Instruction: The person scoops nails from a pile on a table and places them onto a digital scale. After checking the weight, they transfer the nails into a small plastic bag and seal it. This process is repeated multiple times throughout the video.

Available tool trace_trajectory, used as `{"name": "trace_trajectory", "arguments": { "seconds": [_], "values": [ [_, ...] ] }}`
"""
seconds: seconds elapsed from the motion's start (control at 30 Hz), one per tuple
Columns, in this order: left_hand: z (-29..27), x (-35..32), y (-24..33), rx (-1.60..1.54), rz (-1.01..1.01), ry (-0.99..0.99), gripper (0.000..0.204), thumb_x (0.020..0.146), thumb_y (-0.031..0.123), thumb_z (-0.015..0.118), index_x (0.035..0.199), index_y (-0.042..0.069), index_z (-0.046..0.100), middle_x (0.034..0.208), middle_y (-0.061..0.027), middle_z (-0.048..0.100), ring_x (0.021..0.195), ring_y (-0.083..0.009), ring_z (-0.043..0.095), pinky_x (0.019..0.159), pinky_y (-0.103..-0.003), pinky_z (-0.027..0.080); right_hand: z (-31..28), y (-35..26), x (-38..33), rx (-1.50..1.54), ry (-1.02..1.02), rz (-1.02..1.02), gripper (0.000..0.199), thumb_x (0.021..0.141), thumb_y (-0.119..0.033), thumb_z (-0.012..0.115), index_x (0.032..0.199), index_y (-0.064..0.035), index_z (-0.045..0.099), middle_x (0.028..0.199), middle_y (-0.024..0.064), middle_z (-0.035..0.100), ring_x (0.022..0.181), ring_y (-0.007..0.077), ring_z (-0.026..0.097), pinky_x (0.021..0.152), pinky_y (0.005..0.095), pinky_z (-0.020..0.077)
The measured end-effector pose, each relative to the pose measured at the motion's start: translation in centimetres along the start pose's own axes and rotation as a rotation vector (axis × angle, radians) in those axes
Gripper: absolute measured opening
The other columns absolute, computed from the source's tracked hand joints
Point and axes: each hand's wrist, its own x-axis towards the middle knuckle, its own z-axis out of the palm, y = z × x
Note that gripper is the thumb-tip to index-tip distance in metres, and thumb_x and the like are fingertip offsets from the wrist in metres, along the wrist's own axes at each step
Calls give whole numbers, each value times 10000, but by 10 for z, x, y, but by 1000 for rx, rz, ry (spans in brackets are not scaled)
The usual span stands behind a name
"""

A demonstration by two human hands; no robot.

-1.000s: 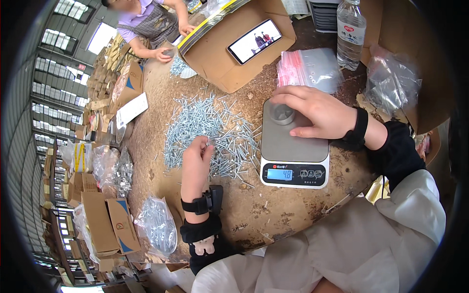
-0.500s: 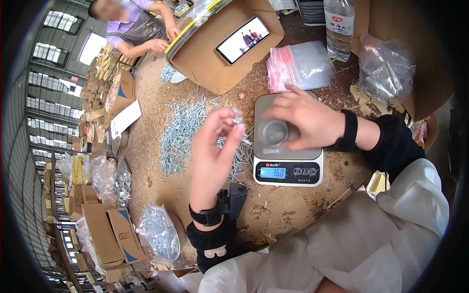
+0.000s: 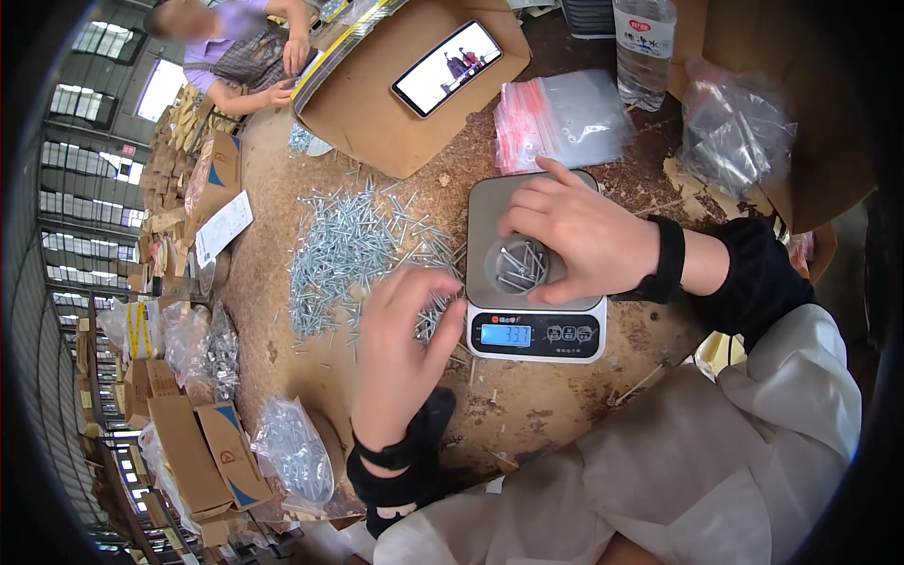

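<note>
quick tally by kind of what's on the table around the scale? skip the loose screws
Digital scale: 1
Small cup of screws on the scale: 1
Phone: 1
Water bottle: 1
Stack of zip bags: 1
Clear bags of hardware: 2
Total: 7

The right hand holds the cup; the left hand is beside the screw pile.

1. The right hand [image 3: 574,231] cups a small round cup [image 3: 518,266] holding a few screws, on a grey digital scale [image 3: 532,325].
2. The left hand [image 3: 400,353] hangs just left of the scale, fingers curled, over the near edge of a spread pile of silver screws [image 3: 353,250].
3. Farther off lie clear zip bags [image 3: 565,118], a water bottle [image 3: 645,47] and a phone [image 3: 447,68] on a cardboard box [image 3: 377,122].
4. Another person's hands [image 3: 287,75] work at the far left.
</note>
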Motion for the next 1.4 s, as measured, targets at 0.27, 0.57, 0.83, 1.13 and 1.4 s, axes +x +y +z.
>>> {"name": "trace_trajectory", "arguments": {
  "seconds": [0.27, 0.57, 0.83, 1.13, 1.4],
  "values": [
    [24, -85, -21, 409, -407, -119, 853, 673, 421, 845, 1333, 43, 458, 1283, -200, 503, 1109, -391, 545, 901, -458, 460, -13, -12, 6, -6, 183, -29, 671, 623, -338, 805, 1199, -95, 560, 1212, 74, 558, 1323, 327, 416, 1147, 627, 160],
    [26, -30, -75, 396, -21, -196, 995, 604, 454, 840, 1473, 189, 434, 1564, -177, 271, 1414, -427, 260, 1125, -590, 195, -13, -11, 5, -27, 249, -32, 632, 668, -318, 751, 1225, -88, 558, 1243, 68, 567, 1303, 329, 437, 1148, 622, 155],
    [26, -16, -80, 111, 74, -298, 779, 623, 336, 832, 1344, 199, 574, 1477, -77, 449, 1381, -344, 357, 1127, -607, 175, -13, -12, 6, 1, 246, -49, 616, 661, -303, 751, 1211, -90, 570, 1235, 63, 572, 1302, 330, 438, 1140, 635, 160],
    [23, -19, -77, 350, 46, -161, 283, 756, 231, 766, 1018, 159, 686, 1003, -31, 626, 1096, -267, 538, 1138, -608, 139, -17, -10, 6, -20, 259, -87, 478, 645, -270, 745, 1079, -97, 643, 1173, 60, 599, 1264, 338, 467, 1133, 646, 159],
    [12, -23, -83, 406, 12, 19, 134, 788, 100, 713, 912, 130, 673, 872, -25, 632, 954, -254, 586, 1139, -588, 197, -23, -13, 6, -63, 292, -102, 422, 693, -304, 734, 1047, -95, 641, 1116, 52, 601, 1238, 310, 480, 1122, 633, 222]
  ]
}}
